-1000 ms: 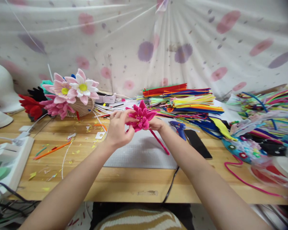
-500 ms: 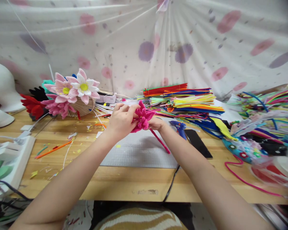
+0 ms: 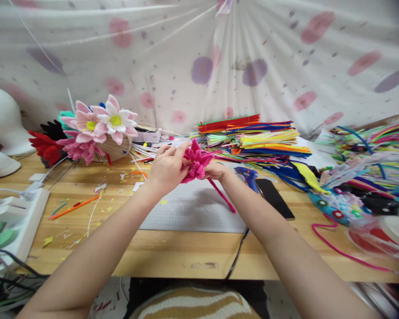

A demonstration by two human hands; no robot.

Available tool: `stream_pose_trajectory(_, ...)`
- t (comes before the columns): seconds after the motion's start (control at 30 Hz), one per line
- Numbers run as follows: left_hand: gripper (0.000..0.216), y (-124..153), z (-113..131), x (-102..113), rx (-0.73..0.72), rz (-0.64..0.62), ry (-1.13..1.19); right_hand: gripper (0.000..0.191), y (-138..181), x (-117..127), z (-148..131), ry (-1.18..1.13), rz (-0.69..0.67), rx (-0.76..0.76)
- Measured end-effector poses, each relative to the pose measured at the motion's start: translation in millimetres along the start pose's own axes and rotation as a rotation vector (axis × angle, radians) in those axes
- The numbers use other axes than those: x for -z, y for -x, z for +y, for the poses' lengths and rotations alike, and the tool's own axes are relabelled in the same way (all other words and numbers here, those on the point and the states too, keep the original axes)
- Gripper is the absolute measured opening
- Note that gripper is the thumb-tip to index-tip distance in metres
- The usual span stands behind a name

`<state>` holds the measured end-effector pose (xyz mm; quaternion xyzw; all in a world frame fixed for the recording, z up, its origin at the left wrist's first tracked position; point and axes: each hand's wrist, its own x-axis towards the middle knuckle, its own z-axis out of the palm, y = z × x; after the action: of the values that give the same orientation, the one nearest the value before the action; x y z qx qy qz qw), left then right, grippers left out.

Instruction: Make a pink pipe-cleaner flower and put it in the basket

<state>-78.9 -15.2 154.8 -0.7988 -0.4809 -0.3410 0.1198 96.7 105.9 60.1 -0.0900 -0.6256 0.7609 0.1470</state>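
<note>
Above a grey mat, I watched remotely as the left hand, half-curled and farther in than a second earlier, and the right hand, partly hidden, gripped a magenta flower between them, its stem slanting below the right, suggesting closer shaping work.

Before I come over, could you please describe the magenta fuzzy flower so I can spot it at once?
On the pale wooden table, find the grey mat. Near its far edge, the magenta fuzzy flower sits between the bare left hand and right hand. Unlike the pale pink flower at left, it has deep magenta petals and is handheld.
</note>
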Motion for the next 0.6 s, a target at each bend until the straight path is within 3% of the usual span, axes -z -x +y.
stream_pose_trajectory(0.33,0.065,11.1,7.1,8.8,-0.023,0.004,0.0,0.031,0.5,-0.6,-4.1,-0.044,0.018,0.031)
stream_pose_trajectory(0.6,0.086,18.3,9.6,4.0,-0.034,-0.113,0.015,0.035,1.9,-4.2,-4.8,-0.021,0.057,0.03)
